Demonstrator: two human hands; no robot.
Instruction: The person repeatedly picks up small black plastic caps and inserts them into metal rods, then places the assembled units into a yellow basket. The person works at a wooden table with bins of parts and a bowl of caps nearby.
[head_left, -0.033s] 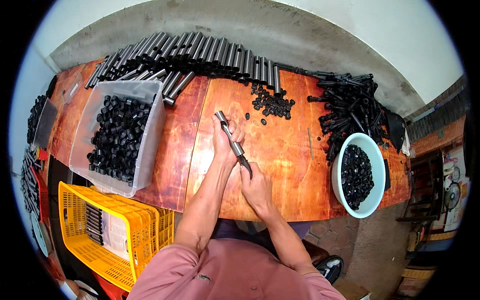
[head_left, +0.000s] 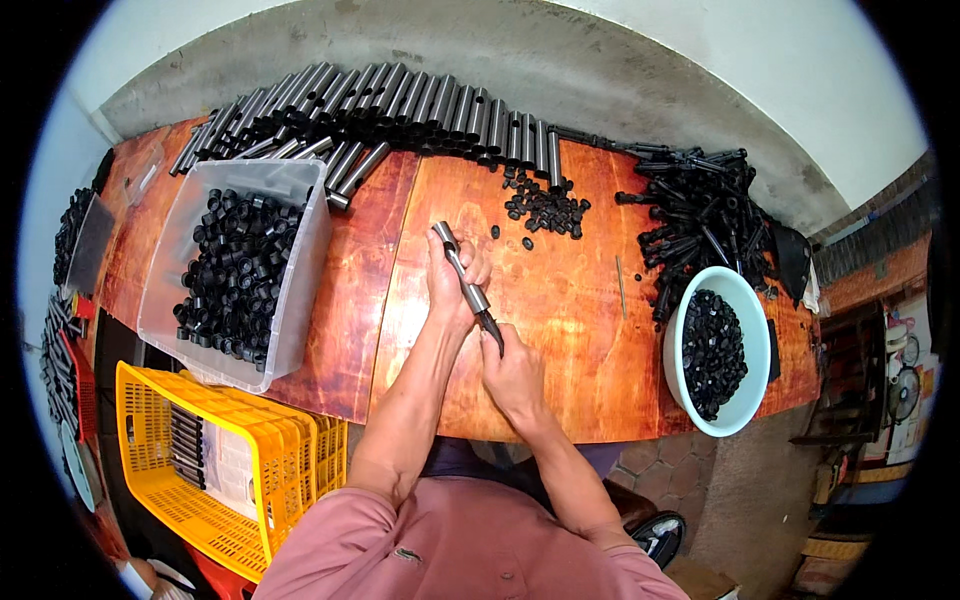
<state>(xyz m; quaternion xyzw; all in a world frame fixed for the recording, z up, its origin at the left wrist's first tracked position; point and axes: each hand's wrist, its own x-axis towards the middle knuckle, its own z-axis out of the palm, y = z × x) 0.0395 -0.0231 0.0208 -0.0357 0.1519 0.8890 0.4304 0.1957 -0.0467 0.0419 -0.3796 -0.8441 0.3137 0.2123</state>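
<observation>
Since the earlier frame hardly anything has moved: both hands and the silver metal tube (head_left: 472,295) keep their places. The tube lies slantwise above the middle of the wooden table (head_left: 560,340), its far end pointing left, a black handle-like piece (head_left: 490,326) at its near end. The left hand (head_left: 447,288) is closed around the tube, fingers curled over from the right. The right hand (head_left: 513,375), just nearer and to the right, is closed on the black piece; how its hidden fingers sit cannot be told.

To the left stands a clear plastic bin (head_left: 302,290) of black caps (head_left: 240,270); to the right, a pale blue basin (head_left: 745,408) of small black parts (head_left: 714,355). Farther off, metal tubes (head_left: 440,105) are stacked along the wall (head_left: 560,65).
</observation>
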